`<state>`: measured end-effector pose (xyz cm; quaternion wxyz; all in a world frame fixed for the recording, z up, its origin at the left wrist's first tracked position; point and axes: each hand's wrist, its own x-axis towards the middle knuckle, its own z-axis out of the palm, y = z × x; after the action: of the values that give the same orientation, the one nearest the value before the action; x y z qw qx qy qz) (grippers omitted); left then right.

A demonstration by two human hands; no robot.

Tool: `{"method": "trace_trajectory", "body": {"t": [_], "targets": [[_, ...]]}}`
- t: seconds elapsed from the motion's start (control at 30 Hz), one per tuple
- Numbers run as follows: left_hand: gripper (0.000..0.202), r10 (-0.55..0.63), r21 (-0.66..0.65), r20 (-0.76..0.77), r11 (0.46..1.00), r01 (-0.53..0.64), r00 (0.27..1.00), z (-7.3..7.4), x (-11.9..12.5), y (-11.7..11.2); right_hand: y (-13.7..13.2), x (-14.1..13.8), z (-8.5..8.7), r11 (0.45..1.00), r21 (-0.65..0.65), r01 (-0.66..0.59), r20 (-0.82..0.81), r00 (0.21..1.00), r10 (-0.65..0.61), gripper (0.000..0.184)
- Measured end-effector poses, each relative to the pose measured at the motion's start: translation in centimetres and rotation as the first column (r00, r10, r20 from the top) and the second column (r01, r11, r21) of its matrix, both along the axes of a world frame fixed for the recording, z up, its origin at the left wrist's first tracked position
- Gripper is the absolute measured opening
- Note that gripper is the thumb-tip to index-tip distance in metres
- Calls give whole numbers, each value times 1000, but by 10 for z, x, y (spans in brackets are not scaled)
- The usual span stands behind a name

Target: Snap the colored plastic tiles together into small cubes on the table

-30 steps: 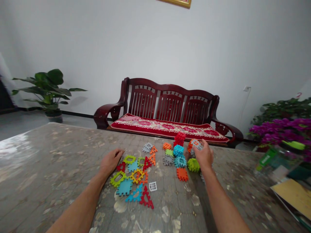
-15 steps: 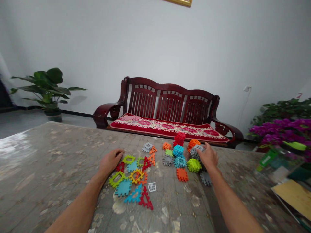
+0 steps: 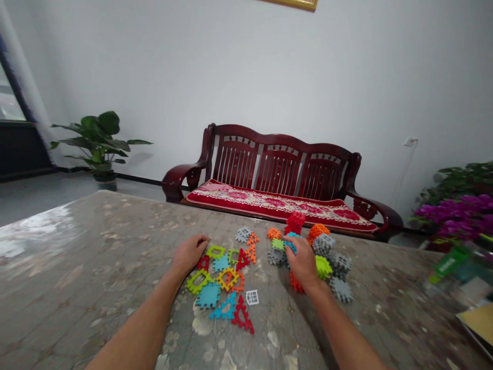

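Note:
My right hand [image 3: 302, 260] is over the blue interlocking tiles [image 3: 291, 237], its fingers apart and reaching left across them; the palm hides much of them. Just left of its fingertips are a green tile [image 3: 278, 244] and a grey tile stack [image 3: 276, 256]. An orange tile [image 3: 295, 282] shows partly beneath the wrist. My left hand [image 3: 190, 253] rests on the table, loosely bent and holding nothing, beside a green frame tile [image 3: 215, 251]. Scattered near it are a red tile [image 3: 204, 263], a yellow frame tile [image 3: 227, 278], a blue square tile [image 3: 208, 295] and a red triangle [image 3: 242, 315].
Red tiles [image 3: 295, 223], an orange stack [image 3: 318, 232], grey stacks [image 3: 340, 265] and a lime stack [image 3: 323, 267] stand around my right hand. A white window piece [image 3: 252, 297] lies mid-table. Beyond the patterned table [image 3: 115, 246] is a wooden bench [image 3: 277, 164]. Purple flowers [image 3: 458, 216] are at right.
My right hand has moved left from the grey stack to the blue tiles. My left hand stays resting on the table. The whole view has shifted slightly.

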<state>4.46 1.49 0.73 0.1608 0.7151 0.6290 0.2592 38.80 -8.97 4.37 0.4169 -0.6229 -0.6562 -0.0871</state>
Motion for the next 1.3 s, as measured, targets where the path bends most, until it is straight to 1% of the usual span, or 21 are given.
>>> {"method": "trace_trajectory", "body": {"t": [0.03,0.1,0.13,0.2,0.27,0.4,0.53,0.63,0.7,0.77,0.9,1.07,1.13,1.3], "targets": [[31,3,-1,-1,1000,-3,1000,1,0,-1,4,-13,-4,998,-19,-55,12,998,56,32],[31,1,-6,-5,1000,-1,1000,2,1,-2,14,-37,-11,989,-84,-119,40,992,122,36],[32,1,-13,-7,1000,-1,1000,3,1,-2,20,-48,-14,982,-139,-125,58,989,135,38],[33,0,-30,-4,1000,0,1000,4,2,-4,35,-65,-18,961,-258,-95,91,988,122,43],[33,8,-46,1,999,-8,1000,5,2,-4,51,-79,-19,944,-323,-61,102,990,99,46],[31,23,-47,-7,999,-23,1000,3,3,-3,81,-97,-19,918,-396,-10,113,992,60,50],[30,25,-39,-6,999,-26,1000,1,4,-2,104,-108,-18,878,-477,31,144,989,44,65],[30,27,-36,-4,999,-27,1000,1,4,-2,114,-113,-16,841,-538,54,168,985,44,76],[30,29,-32,-4,999,-29,1000,1,5,-3,118,-114,-15,823,-564,65,185,982,48,78],[30,32,-33,-6,999,-32,999,0,5,-2,119,-115,-14,818,-571,68,204,977,61,73],[30,33,-46,-6,998,-34,999,0,6,-1,116,-115,-14,828,-556,69,241,967,81,59],[30,33,-37,-11,999,-33,999,0,6,-2,111,-115,-14,843,-533,68,255,963,83,49],[31,30,-39,-11,999,-31,999,0,5,-2,110,-116,-13,849,-525,55,251,964,92,48],[31,23,-36,-8,999,-23,1000,-2,4,0,105,-116,-8,869,-495,13,215,971,108,54]]}}
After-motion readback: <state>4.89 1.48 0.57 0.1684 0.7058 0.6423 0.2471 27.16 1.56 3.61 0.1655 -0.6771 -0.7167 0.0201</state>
